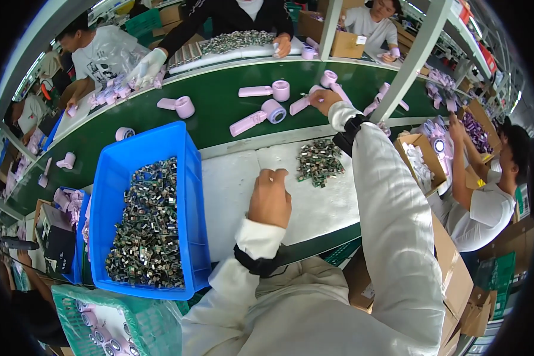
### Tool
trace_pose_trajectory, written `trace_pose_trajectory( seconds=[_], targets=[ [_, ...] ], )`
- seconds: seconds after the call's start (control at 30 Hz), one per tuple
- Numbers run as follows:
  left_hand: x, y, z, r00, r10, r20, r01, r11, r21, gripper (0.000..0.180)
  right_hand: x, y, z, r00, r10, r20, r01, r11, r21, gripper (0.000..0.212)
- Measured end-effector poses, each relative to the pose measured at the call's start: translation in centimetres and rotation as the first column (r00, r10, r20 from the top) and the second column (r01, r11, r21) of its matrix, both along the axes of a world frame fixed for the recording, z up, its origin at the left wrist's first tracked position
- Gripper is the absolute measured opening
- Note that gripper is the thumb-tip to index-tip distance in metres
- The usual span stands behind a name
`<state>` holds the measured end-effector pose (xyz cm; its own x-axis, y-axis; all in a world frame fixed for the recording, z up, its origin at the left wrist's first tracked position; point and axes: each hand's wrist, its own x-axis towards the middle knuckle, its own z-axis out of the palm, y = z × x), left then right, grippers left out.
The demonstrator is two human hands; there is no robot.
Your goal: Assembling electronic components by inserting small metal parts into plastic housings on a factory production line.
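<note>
My right hand (326, 102) reaches across to the green conveyor belt, its fingers closed on a pink handheld fan (299, 107). The handle points down to the left; my hand covers much of the rest. My left hand (270, 199) is held over a white foam sheet (231, 178) with its fingers curled; whatever they may hold is hidden. Right of it, on the foam, lies a small pile of green circuit boards (320, 163). A blue bin (196, 213) at my left holds a large heap of similar small boards (145, 231).
More pink fans (273, 111) lie along the green belt (210, 118). A slanted white post (412, 59) rises near my right forearm. Co-workers sit across the belt and at the right. A green basket (154, 320) with fan parts stands at lower left, cardboard boxes (451, 261) at right.
</note>
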<state>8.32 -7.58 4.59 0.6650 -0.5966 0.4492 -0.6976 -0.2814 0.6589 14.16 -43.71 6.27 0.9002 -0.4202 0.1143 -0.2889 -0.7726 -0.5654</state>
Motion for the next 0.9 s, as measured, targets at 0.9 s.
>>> trace_pose_trajectory(
  seconds=[0.9],
  targets=[
    [-4.8, 11.0, -3.7, 0.971, -0.089, -0.223, 0.020, 0.955, -0.296, 0.032, 8.6, 8.9, -6.7, 0.985, -0.173, -0.002, 0.166, 0.950, -0.265, 0.079]
  ],
)
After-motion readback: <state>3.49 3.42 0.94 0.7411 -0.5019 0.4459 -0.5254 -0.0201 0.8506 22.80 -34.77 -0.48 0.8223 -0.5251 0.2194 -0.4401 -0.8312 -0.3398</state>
